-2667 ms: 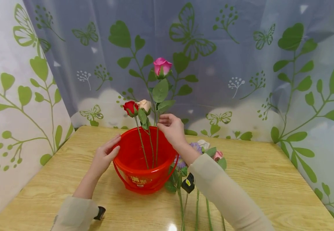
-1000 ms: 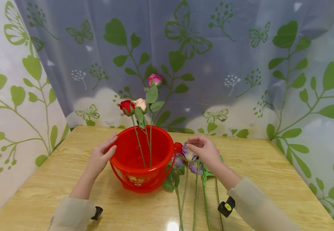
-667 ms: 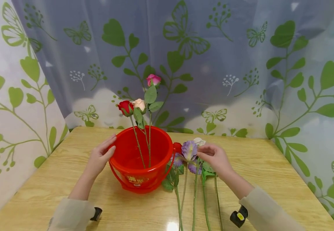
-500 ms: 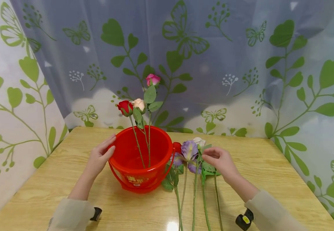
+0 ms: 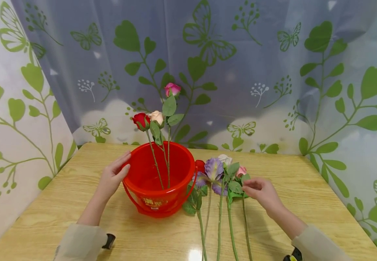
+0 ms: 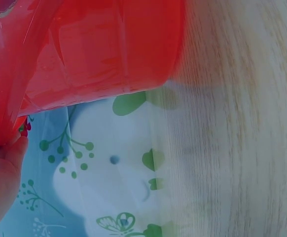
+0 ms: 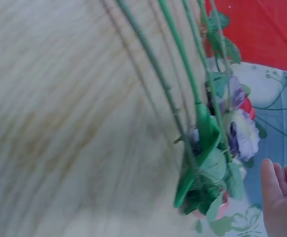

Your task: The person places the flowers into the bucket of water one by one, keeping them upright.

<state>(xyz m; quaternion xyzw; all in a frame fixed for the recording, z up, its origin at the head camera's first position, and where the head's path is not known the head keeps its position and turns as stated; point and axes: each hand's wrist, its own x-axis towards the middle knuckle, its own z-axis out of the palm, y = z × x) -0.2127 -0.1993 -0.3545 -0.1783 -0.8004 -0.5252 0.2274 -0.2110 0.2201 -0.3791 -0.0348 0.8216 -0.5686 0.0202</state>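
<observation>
A red bucket (image 5: 157, 206) holds three upright artificial roses: a red rose (image 5: 141, 121), a cream rose (image 5: 156, 117) and a taller pink rose (image 5: 172, 89). My left hand (image 5: 107, 183) touches the bucket's left rim with fairly straight fingers. To the bucket's right lies a row of loose artificial flowers, with a purple iris (image 5: 214, 169), a white flower (image 5: 225, 158) and a light pink rose (image 5: 241, 171). My right hand (image 5: 266, 194) hovers just right of their leaves, fingers relaxed and holding nothing. The right wrist view shows that hand (image 7: 284, 197) beside the blooms.
A wooden table (image 5: 54, 203) carries everything. Several green stems (image 5: 220, 228) run toward its front edge. Another red bloom (image 5: 200, 166) lies close against the bucket's right side. A patterned curtain (image 5: 273, 119) hangs behind the table.
My right hand let go of the tall pink rose, which sank lower into the bucket. It then moved right across the loose flowers to their right end. My left hand stayed at the rim.
</observation>
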